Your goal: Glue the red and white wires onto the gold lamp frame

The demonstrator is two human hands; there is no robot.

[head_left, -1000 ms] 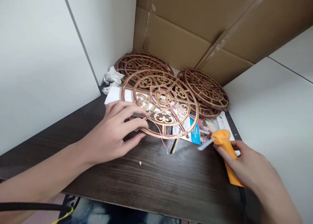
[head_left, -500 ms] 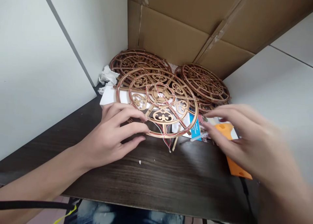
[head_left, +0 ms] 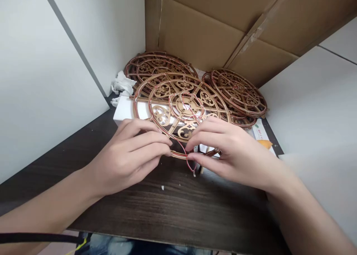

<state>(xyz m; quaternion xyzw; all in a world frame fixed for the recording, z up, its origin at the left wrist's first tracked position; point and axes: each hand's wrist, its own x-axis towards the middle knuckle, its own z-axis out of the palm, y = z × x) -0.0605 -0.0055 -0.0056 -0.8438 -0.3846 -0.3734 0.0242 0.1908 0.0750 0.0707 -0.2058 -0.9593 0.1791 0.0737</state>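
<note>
1. right now, the round frame [head_left: 180,106] sits above a white box [head_left: 122,110], its near rim out over the desk [head_left: 178,210]; whether it rests on the box is hard to tell.
2. behind the round frame stand two piles of similar frames, a left pile [head_left: 156,58] and a right pile [head_left: 237,91]; a crumpled tissue [head_left: 122,83] lies left of it, and part of an orange thing [head_left: 264,143] shows to its right.
3. the step in hand looks like handling the loose red wire [head_left: 182,147] at the near rim of the round frame. to do it well, i would steady the rim with one hand and guide the wire gently with the other, without tugging it.
4. the left hand [head_left: 122,154] is closed over the near-left rim of the round frame, fingers curled on top and thumb side below, gripping it.
5. the right hand [head_left: 228,147] is at the near rim of the round frame, just beside the wire, with forefinger and thumb slightly apart. i cannot tell whether they pinch the wire, the rim or neither.
</note>
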